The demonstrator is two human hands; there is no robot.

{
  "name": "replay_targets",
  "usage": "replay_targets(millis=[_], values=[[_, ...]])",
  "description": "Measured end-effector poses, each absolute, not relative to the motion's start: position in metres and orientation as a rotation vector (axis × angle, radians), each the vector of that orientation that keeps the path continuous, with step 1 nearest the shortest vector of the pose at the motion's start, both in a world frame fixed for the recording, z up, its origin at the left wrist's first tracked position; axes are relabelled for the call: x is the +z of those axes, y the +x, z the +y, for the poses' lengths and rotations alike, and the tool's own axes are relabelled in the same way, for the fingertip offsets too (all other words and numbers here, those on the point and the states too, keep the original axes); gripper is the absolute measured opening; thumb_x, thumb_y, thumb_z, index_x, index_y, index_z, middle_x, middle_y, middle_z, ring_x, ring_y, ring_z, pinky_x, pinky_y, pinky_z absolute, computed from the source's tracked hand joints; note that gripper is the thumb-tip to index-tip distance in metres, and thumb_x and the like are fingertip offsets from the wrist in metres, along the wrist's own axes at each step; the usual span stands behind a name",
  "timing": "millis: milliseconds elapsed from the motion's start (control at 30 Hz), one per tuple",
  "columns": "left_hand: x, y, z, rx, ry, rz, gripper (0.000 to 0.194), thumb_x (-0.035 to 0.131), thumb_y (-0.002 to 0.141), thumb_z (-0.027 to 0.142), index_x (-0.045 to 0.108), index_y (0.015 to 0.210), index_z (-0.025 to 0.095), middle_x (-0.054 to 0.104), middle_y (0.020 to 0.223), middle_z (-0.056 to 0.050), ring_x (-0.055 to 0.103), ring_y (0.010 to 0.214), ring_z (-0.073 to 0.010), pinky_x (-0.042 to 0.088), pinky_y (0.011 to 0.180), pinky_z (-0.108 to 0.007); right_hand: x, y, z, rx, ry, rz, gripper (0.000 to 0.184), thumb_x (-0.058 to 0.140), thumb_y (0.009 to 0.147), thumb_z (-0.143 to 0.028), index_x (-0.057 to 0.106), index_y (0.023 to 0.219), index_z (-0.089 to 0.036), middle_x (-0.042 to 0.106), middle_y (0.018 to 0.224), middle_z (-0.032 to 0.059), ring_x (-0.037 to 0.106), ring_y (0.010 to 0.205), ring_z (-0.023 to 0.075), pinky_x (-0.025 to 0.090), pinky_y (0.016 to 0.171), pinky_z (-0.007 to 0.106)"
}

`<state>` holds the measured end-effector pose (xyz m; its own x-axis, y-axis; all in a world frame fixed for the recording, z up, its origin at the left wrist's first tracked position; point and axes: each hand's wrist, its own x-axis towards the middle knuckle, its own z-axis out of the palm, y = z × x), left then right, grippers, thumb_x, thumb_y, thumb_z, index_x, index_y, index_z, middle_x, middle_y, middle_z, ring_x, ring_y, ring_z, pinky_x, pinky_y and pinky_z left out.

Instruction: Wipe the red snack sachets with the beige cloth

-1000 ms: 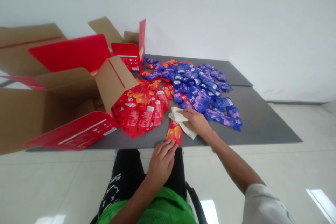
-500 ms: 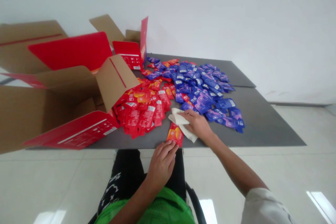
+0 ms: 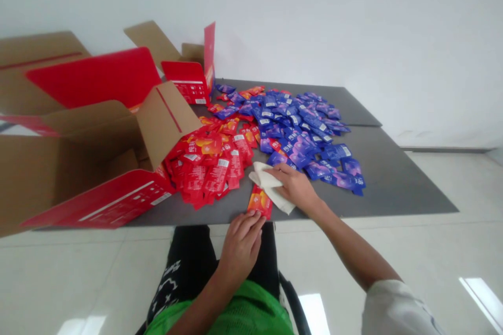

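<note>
A red and orange sachet [image 3: 260,202] lies flat near the front edge of the table. The fingers of my left hand [image 3: 241,237] are stretched out, with their tips resting on its lower end. My right hand [image 3: 294,184] is closed on a folded white cloth [image 3: 268,178], which covers the sachet's upper end. A heap of red sachets [image 3: 212,167] spreads out to the left of the cloth. Behind and to the right lies a heap of blue-purple sachets [image 3: 301,125], with a few red ones mixed in.
An open red cardboard box [image 3: 118,196] stands at the left, its flaps spread and one reaching over the red heap. Farther back is another open red box [image 3: 186,82]. The grey table [image 3: 396,183] extends right, against a white wall [image 3: 353,21].
The view has shifted slightly, so the boxes and heaps sit a little farther left. Both hands, the cloth and the sachet keep nearly the same places relative to each other.
</note>
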<state>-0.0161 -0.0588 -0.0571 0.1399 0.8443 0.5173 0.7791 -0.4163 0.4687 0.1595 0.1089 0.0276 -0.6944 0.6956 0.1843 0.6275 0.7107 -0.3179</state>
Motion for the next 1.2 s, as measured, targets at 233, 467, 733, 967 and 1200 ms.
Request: replay_targets(millis=[233, 467, 733, 967, 1200], values=[[-0.054, -0.016, -0.060, 1.103, 2.277, 1.678, 0.035, 0.055, 0.097, 0.012, 0.065, 0.130, 0.018, 0.070, 0.121, -0.010, 0.060, 0.119, -0.0269, 0.050, 0.107, -0.048, 0.011, 0.153, 0.076, 0.530, -0.863, -2.676, 0.045, 0.065, 0.091, -0.014, 0.066, 0.134, -0.026, 0.068, 0.124, 0.0068, 0.069, 0.105, 0.0195, 0.055, 0.088, 0.026], [-0.053, -0.016, -0.057, 1.164, 2.283, 1.655, 0.042, 0.054, 0.098, 0.011, 0.060, 0.138, 0.019, 0.068, 0.131, -0.009, 0.060, 0.124, -0.0254, 0.048, 0.109, -0.047, 0.029, 0.153, 0.118, 0.310, -1.077, -2.673, 0.046, 0.061, 0.092, -0.012, 0.064, 0.137, -0.023, 0.067, 0.125, 0.0098, 0.068, 0.107, 0.0212, 0.054, 0.087, 0.027], [-0.054, -0.016, -0.059, 1.122, 2.286, 1.671, 0.036, 0.055, 0.098, 0.012, 0.064, 0.132, 0.018, 0.070, 0.123, -0.011, 0.061, 0.120, -0.0269, 0.049, 0.107, -0.048, 0.010, 0.153, 0.082, 0.524, -0.888, -2.650, 0.043, 0.064, 0.092, -0.015, 0.066, 0.134, -0.025, 0.068, 0.123, 0.0072, 0.069, 0.104, 0.0193, 0.054, 0.086, 0.026], [-0.057, -0.016, -0.058, 1.159, 2.290, 1.655, 0.042, 0.055, 0.098, 0.011, 0.059, 0.139, 0.019, 0.068, 0.131, -0.009, 0.059, 0.125, -0.0255, 0.047, 0.110, -0.047, 0.030, 0.156, 0.114, 0.342, -1.042, -2.618, 0.048, 0.060, 0.093, -0.013, 0.062, 0.140, -0.024, 0.066, 0.126, 0.0092, 0.067, 0.110, 0.0207, 0.053, 0.089, 0.026], [-0.058, -0.016, -0.059, 1.139, 2.289, 1.680, 0.035, 0.055, 0.098, 0.013, 0.066, 0.130, 0.019, 0.071, 0.120, -0.010, 0.062, 0.119, -0.0273, 0.050, 0.106, -0.048, 0.016, 0.153, 0.079, 0.547, -0.855, -2.701, 0.043, 0.064, 0.092, -0.015, 0.066, 0.134, -0.026, 0.069, 0.124, 0.0071, 0.070, 0.104, 0.0198, 0.055, 0.087, 0.027]])
